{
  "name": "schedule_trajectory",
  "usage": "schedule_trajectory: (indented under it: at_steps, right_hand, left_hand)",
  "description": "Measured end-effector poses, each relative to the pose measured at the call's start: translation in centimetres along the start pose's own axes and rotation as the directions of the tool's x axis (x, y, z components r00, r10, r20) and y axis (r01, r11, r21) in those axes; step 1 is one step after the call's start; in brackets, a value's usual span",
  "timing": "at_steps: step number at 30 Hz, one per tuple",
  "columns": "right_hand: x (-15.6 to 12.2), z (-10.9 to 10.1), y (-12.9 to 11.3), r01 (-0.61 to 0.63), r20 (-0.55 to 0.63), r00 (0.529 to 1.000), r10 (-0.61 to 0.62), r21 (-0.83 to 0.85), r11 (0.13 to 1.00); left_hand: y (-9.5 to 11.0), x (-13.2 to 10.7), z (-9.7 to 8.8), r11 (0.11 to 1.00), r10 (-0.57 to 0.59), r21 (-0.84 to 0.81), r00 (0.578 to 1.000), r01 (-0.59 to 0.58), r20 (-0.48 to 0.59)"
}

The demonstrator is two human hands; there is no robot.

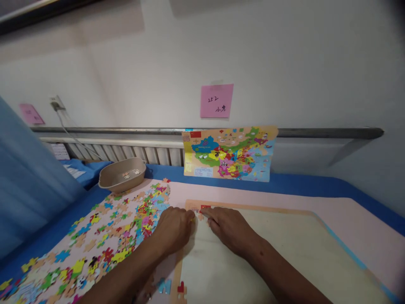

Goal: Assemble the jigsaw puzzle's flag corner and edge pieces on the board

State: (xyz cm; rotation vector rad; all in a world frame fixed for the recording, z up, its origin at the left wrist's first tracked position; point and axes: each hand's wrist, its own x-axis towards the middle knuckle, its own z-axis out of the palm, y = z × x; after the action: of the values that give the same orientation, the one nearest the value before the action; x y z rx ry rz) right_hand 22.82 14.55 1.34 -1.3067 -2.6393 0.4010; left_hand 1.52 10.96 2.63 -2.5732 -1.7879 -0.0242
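A puzzle board (247,253) with a pale bare bed and a peach and blue border lies before me. At its far left corner sit joined puzzle pieces (195,209), one of them with a red flag (205,207). My left hand (175,228) is closed over the board's left border, with a bit of a yellow puzzle piece (192,220) showing at its fingertips. My right hand (230,228) reaches in from the right. Its index finger stretches onto the corner pieces, and its thumb is apart below. The undersides of both hands are hidden.
Many loose puzzle pieces (104,240) spread over the pink sheet on the left. Behind them stands a beige basin (122,175) with a few pieces inside. A printed map sheet (229,154) leans against the rail (329,133). A blue curtain (31,181) hangs at left.
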Motion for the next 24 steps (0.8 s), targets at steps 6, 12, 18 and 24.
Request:
schedule_trajectory:
  at_steps: [6, 12, 18, 24]
  right_hand:
    - [0.1, 0.0, 0.1, 0.001, 0.014, 1.0, -0.001, -0.006, 1.0]
    - [0.1, 0.1, 0.3, 0.005, 0.012, 1.0, -0.005, 0.004, 1.0]
    - [-0.1, 0.2, 0.5, 0.017, -0.016, 1.0, -0.017, 0.018, 1.0]
    - [-0.2, 0.5, 0.6, 0.035, -0.049, 0.998, -0.034, 0.027, 0.999]
  left_hand:
    - [0.0, 0.0, -0.5, 1.0, 0.007, 0.003, 1.0, -0.007, 0.019]
    - [0.5, -2.1, -2.7, 0.999, 0.02, -0.031, 1.0, -0.02, -0.004]
    - [1.0, -7.5, -1.5, 0.99, 0.106, -0.079, 0.984, -0.118, -0.141]
    - [0.4, -11.3, 2.4, 0.968, 0.245, 0.038, 0.902, -0.248, -0.355]
